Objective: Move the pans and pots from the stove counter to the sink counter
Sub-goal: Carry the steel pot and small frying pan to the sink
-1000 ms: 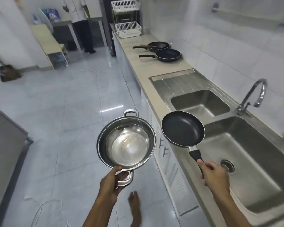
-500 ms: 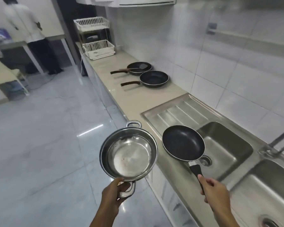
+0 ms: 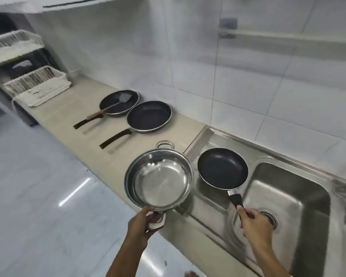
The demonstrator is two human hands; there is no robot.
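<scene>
My left hand (image 3: 143,221) grips the near handle of a steel pot (image 3: 159,177), held level over the front edge of the beige counter (image 3: 72,114). My right hand (image 3: 255,223) holds the black handle of a small black frying pan (image 3: 222,167), which hangs above the sink's ribbed drainboard (image 3: 203,137). Two larger black frying pans rest on the counter further along: one (image 3: 149,116) nearer, and one (image 3: 119,102) behind it with a spatula (image 3: 112,105) lying in it.
A steel sink basin (image 3: 300,198) with a drain lies under my right hand. A white two-tier dish rack (image 3: 36,86) stands at the counter's far end. Tiled wall runs behind the counter, and glossy floor lies to the left.
I have come closer along the counter and turned toward it. The pot and small pan now hang over the counter edge and drainboard, nearer to the two pans.
</scene>
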